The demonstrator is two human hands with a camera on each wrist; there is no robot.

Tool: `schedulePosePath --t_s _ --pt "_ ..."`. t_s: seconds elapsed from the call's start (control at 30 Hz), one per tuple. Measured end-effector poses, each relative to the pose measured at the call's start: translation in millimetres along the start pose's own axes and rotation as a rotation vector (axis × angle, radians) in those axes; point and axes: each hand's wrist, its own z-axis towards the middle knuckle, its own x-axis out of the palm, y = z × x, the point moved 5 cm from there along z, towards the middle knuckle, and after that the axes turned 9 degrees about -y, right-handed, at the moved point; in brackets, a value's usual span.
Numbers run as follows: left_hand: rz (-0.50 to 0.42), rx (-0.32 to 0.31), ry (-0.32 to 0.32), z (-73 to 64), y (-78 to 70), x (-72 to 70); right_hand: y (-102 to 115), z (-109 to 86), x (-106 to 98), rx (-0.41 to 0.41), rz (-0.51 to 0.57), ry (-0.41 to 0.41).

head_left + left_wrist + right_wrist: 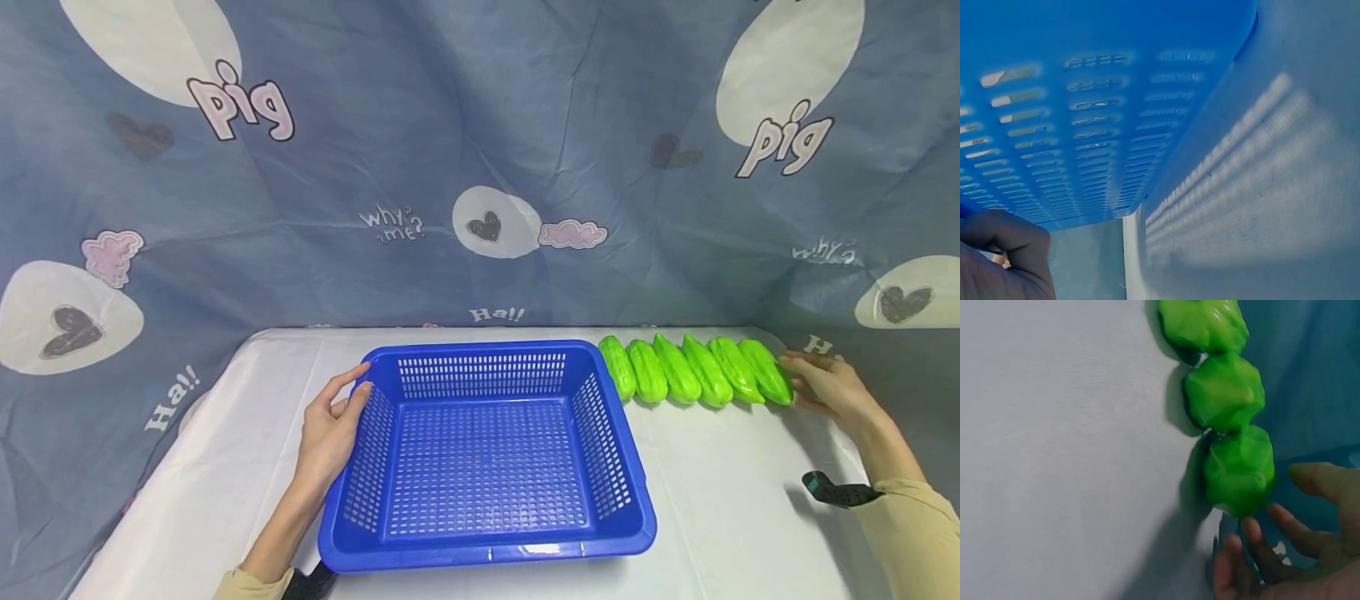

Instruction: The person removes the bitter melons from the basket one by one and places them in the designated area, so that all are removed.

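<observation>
A blue plastic basket (487, 553) with slotted walls stands on the white table, its inside bare. At its back left corner my left hand (327, 429) grips the rim, thumb over the edge; in the left wrist view its curled fingers (1019, 244) are beside the slotted wall (1097, 37). Right of the basket lies a row of several long, ridged, glossy green vegetable-like pieces (678, 371). My right hand (836, 387) is at the outer end of the rightmost green piece (1239, 472), fingers spread and loosely bent, fingertips close to its side.
The white tablecloth (720, 500) reaches back to a blue printed cloth backdrop (420, 275). The nearest green piece (618, 367) lies right beside the basket's back right corner. Dark straps (836, 492) are on the wrists.
</observation>
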Motion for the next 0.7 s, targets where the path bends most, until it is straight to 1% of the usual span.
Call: schedulePosePath --t_s 0.07,0.13,0.2,0.27,0.33,0.4,0.5,0.57,0.63,0.7 --pt "0.009 -0.003 0.000 0.3 0.9 -0.6 5 -6.1 1 -0.037 -0.138 -0.067" --pt "0.023 -0.003 0.001 0.7 1.9 -1.6 12 -11.4 3 -0.062 -0.245 -0.143" --pt "0.035 -0.007 0.002 1.4 3.2 -2.8 19 -16.1 6 -0.087 -0.305 -0.212" --pt "0.041 -0.010 0.005 2.3 4.3 -4.0 24 -20.1 9 -0.115 -0.318 -0.266" --pt "0.044 -0.015 0.013 3.3 5.5 -4.9 29 -23.3 14 -0.159 -0.324 -0.311" --pt "0.050 -0.025 0.018 3.8 6.7 -6.0 35 -26.7 19 -0.209 -0.330 -0.330" --pt "0.050 -0.046 0.039 3.2 8.5 -7.8 46 -32.0 29 -0.285 -0.339 -0.333" --pt "0.021 -0.074 0.073 2.0 9.8 -9.1 54 -36.9 38 -0.335 -0.344 -0.334" --pt "-0.012 -0.094 0.120 1.0 10.3 -10.4 63 -43.4 47 -0.389 -0.345 -0.338" --pt "0.009 -0.090 0.158 0.8 10.3 -13.4 73 -52.1 55 -0.443 -0.352 -0.338"
